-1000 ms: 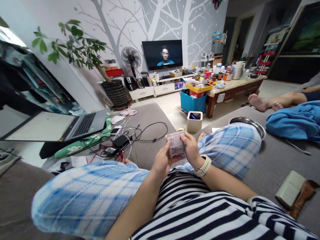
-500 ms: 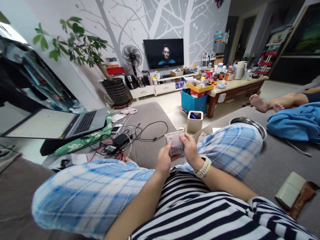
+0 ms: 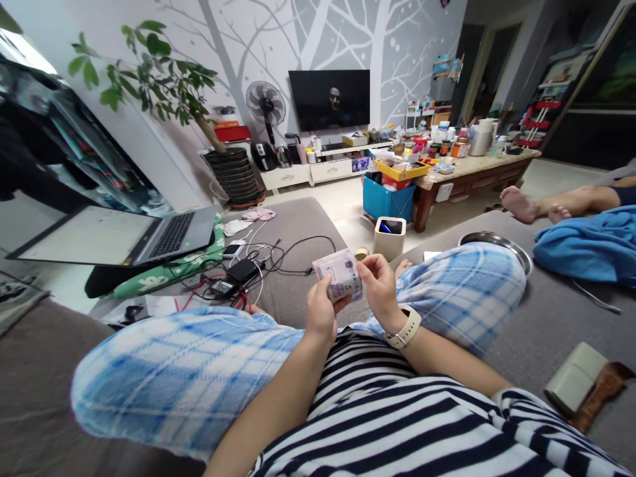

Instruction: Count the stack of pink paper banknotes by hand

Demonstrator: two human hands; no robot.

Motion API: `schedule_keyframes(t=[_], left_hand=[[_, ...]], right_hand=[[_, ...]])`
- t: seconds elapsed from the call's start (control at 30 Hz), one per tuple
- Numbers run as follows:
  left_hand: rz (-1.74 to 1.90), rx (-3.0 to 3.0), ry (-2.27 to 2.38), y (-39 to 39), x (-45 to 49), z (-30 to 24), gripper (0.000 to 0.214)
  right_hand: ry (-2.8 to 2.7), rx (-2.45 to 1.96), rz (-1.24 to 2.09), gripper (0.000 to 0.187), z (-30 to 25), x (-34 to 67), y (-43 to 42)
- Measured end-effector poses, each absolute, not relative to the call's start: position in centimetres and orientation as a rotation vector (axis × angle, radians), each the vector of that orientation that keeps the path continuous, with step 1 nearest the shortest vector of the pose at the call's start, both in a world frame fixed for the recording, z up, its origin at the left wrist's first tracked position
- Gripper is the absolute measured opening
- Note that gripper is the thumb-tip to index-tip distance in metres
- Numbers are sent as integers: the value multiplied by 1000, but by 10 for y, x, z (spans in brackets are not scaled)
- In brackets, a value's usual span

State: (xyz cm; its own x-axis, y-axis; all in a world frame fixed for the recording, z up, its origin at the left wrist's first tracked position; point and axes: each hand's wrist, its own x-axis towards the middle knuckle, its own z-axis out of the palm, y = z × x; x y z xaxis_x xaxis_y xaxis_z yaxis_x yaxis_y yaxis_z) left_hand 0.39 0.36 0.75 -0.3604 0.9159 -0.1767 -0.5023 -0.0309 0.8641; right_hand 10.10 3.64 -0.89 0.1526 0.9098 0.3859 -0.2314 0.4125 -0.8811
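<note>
A small stack of purple-grey banknotes (image 3: 338, 277) marked with a 5 is held above my lap. My left hand (image 3: 322, 306) grips its lower left side, thumb on the front and fingers behind. At the right edge, my right hand (image 3: 381, 286) has thumb and forefinger pinched together at the notes, its other fingers curled. A pale watch (image 3: 405, 329) is on my right wrist. How many notes there are cannot be made out.
An open laptop (image 3: 171, 238) lies on a green cushion at left, beside tangled cables and a black adapter (image 3: 243, 270). In front stands a cream bin (image 3: 389, 240). On the right are a metal bowl (image 3: 521, 258), a blue cloth (image 3: 586, 242), a pale wallet (image 3: 576, 377) and another person's legs (image 3: 571, 201).
The banknotes have tilted and shifted slightly left with my left hand. My right hand has moved from the front of the stack to its right edge, fingers pinched. The view has shifted slightly.
</note>
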Motion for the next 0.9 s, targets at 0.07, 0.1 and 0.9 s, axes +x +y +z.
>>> schedule_keyframes(t=[0.07,0.1,0.9], left_hand=[[1632,542,1106,3,4,7,22],[1628,547,1103,3,4,7,22],[1601,555,1065,5,5,2,26]], right_hand=[[-1153,-790,934,24,-7,102,35],[-1165,-801,931,25,-6,102,34],[-1453,-943,636,16,-3,103,27]])
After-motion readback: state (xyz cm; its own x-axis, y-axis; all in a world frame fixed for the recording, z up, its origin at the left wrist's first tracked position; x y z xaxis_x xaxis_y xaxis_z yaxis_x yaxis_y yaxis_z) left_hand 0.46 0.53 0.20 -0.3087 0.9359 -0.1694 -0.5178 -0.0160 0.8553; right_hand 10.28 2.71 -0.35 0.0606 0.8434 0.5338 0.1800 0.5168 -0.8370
